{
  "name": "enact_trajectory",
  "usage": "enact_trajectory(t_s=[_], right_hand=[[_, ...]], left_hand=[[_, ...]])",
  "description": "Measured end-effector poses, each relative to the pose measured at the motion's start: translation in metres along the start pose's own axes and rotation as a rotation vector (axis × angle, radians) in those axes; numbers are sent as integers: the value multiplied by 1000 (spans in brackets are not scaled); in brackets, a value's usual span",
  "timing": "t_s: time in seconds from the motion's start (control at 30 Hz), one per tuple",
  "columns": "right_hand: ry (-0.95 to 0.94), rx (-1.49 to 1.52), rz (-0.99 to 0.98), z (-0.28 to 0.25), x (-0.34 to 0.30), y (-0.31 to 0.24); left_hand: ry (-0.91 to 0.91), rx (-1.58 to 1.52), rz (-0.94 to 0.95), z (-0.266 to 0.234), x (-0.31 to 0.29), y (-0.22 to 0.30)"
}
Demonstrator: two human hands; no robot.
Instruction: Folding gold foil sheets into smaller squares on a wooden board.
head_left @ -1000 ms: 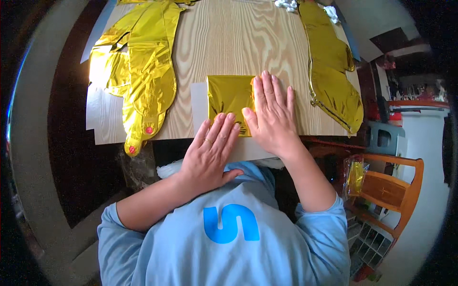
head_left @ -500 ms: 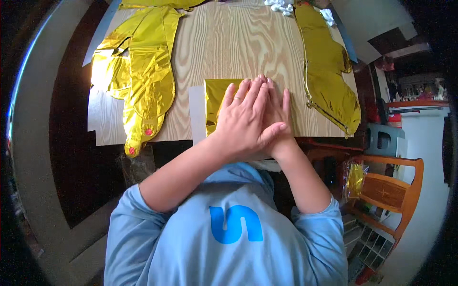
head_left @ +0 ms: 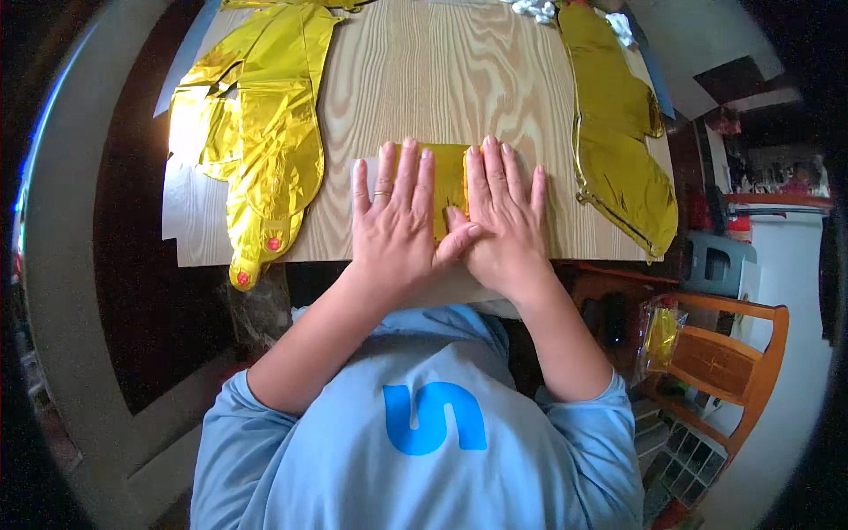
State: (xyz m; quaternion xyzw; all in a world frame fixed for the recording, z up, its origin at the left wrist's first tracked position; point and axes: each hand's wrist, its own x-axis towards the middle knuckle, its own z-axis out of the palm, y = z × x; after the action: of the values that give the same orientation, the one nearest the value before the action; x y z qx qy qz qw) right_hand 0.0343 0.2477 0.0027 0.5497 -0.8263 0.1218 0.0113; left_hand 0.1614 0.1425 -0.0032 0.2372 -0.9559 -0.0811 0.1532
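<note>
A folded gold foil piece lies flat near the front edge of the table, partly hidden by my hands. My left hand presses flat, fingers spread, over its left part and a pale sheet beneath. Only a sliver of that sheet shows by the fingers. My right hand lies flat on the right part of the foil, fingers stretched forward. The two thumbs come close together over the near side.
A large flat gold foil balloon with red spots lies left, its tip past the table edge. Another gold foil balloon lies right. White crumpled bits sit at the back. A wooden chair with a clear packet stands right.
My left hand has slid left, off the right hand, onto the left part of the foil. The right hand is now fully visible, and more of the gold foil shows between them.
</note>
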Motion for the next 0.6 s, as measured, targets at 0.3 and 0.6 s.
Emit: enact_trajectory(t_s=[0.3, 0.6], right_hand=[[23, -21, -22, -1, 0, 2], [19, -25, -10, 1, -1, 1]], left_hand=[[-55, 97, -58, -6, -7, -5], [-36, 110, -66, -10, -7, -7]])
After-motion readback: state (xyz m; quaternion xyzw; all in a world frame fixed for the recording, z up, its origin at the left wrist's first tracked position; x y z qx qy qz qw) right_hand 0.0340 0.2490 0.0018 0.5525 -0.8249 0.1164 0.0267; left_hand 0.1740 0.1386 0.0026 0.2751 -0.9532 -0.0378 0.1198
